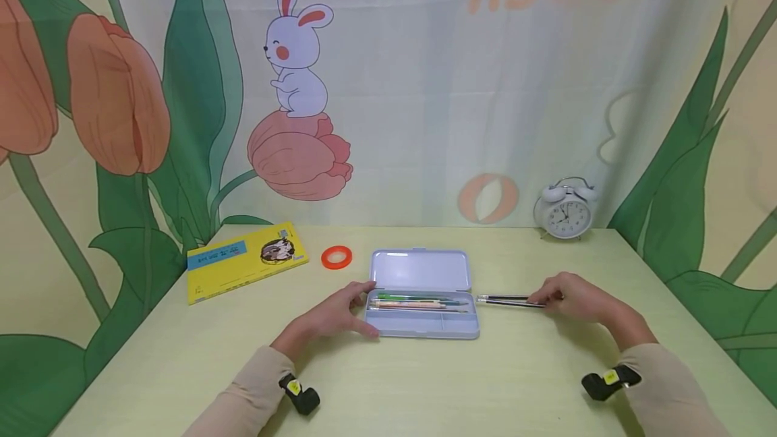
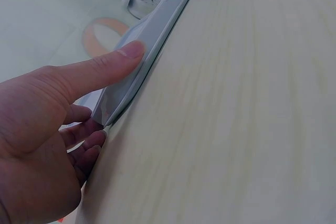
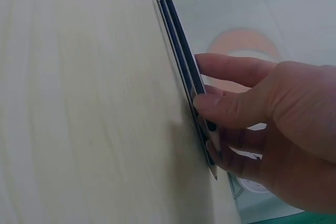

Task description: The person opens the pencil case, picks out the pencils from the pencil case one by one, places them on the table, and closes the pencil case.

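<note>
A pale lilac pencil case (image 1: pixel 400 326) lies with its lid raised at the middle of the table, several pens and pencils (image 1: pixel 413 305) in its back compartment. My left hand (image 1: pixel 336 311) holds the case at its left end. In the left wrist view the thumb (image 2: pixel 113 66) lies along the front wall, and the other fingers curl at the corner. To the right of the case, my right hand (image 1: pixel 567 297) pinches two dark pencils (image 1: pixel 506 299). Their eraser ends point at the case; their sharpened tips show beside the fingers in the right wrist view.
A yellow book (image 1: pixel 231 275) lies at the table's back left, and an orange ring-shaped roll of tape (image 1: pixel 336 257) lies between it and the case. At the back right stands a white alarm clock (image 1: pixel 566 212). A printed curtain (image 1: pixel 413 86) hangs behind the table.
</note>
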### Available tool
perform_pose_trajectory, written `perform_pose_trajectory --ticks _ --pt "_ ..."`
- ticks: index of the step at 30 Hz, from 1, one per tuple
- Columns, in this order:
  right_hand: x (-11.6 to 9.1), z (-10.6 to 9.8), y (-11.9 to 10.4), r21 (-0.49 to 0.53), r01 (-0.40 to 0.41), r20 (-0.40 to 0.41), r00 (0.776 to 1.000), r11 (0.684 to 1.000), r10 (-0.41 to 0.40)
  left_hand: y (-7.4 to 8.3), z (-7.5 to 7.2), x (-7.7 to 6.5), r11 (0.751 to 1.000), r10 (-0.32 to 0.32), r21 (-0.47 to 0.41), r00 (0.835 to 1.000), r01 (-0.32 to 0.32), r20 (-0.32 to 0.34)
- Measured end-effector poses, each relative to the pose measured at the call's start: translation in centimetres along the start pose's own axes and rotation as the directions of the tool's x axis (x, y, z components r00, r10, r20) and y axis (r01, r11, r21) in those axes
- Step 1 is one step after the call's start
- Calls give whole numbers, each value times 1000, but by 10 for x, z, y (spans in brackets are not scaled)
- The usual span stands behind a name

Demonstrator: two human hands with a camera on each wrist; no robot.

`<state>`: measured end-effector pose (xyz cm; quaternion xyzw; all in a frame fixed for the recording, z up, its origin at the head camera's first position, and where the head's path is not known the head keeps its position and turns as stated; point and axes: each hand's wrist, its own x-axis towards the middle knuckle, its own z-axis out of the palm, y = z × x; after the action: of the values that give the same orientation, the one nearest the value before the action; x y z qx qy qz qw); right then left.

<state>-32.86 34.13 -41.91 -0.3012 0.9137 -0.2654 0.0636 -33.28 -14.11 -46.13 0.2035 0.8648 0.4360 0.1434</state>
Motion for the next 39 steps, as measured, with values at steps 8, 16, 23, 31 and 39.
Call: perform_pose_trajectory --ticks 8,16,23,31,39 --pt "1 5 1 16 -90 18 996 996 89 -1 0 1 1000 -3 5 1000 3 0" --pt "3 8 7 16 -127 -2 992 992 127 0 1 0 1000 -4 21 1000 4 1" --pt "4 8 6 -25 -126 -40 991 992 125 0 1 1 1000 -8 18 1000 8 -6" --pt "6 9 4 -110 -73 -93 994 991 63 0 2 1 1000 -12 18 1000 12 -11" --pt "6 12 5 -175 -97 -156 985 980 70 0 2 1 1000 -10 26 1000 10 -4"
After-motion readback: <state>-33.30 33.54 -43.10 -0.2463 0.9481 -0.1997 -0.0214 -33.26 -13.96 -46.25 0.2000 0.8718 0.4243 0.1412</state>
